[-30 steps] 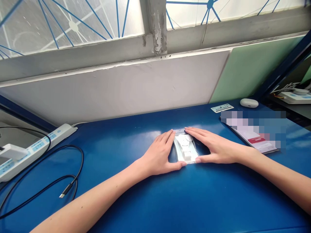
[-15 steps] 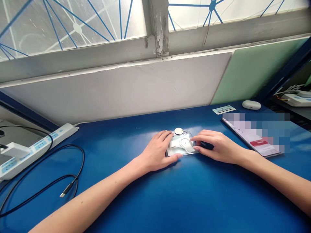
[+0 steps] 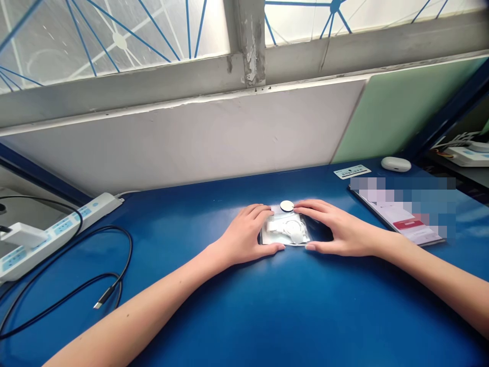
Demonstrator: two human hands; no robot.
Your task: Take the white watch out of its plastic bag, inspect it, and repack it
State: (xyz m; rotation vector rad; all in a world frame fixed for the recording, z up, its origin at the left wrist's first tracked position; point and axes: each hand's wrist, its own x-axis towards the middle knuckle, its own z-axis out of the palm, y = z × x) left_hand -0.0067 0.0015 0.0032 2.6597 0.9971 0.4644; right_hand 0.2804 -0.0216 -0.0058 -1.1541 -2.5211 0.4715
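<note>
A flat clear plastic bag (image 3: 272,236) lies on the blue table, with a white coiled item (image 3: 293,227) inside it. A small white disc (image 3: 287,206) rests at the bag's far edge. Over the bag's left side lies my left hand (image 3: 244,237), fingers stretched forward and thumb apart along the near edge. My right hand (image 3: 344,227) is spread at the bag's right side. Its fingertips reach the right of the disc, while its thumb tip is by the bag's near right corner. Neither hand is closed around anything.
On the right lies a phone (image 3: 405,219) with a lit, partly blurred screen. Behind it are a printed card (image 3: 352,172) and a white rounded case (image 3: 396,164). A power strip (image 3: 64,229) and a looping black cable (image 3: 128,255) occupy the left side.
My right hand has opened from a near-pinch over the bag, its fingers shifting up and left to the disc. The disc sits slightly farther right. My left hand stays nearly in place.
</note>
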